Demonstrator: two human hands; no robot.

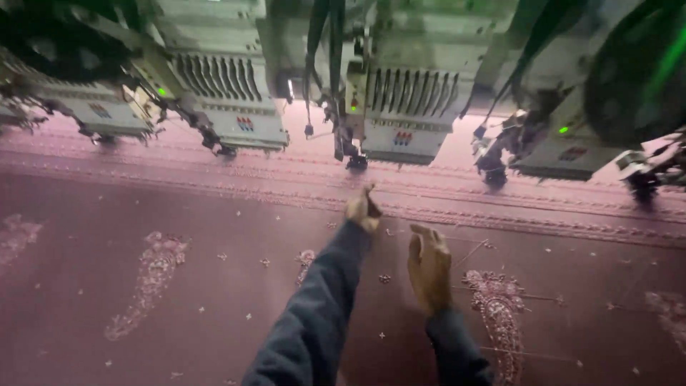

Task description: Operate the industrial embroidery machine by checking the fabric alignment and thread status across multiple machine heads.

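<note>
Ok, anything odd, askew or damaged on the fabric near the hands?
Loose threads lie slanted across the maroon fabric beside the right hand, over a paisley motif. No tears visible. The left hand reaches toward the embroidery head.

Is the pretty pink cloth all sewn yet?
Partly. Leaf motifs and border rows are stitched on the pink cloth. The left hand reaches under a machine head; the right hand hovers flat. Loose threads remain.

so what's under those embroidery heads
Maroon fabric with paisley motifs and stitched border bands runs beneath the embroidery heads. The left hand reaches toward them; the right hand rests on the cloth. The needles' contact is hidden.
</note>
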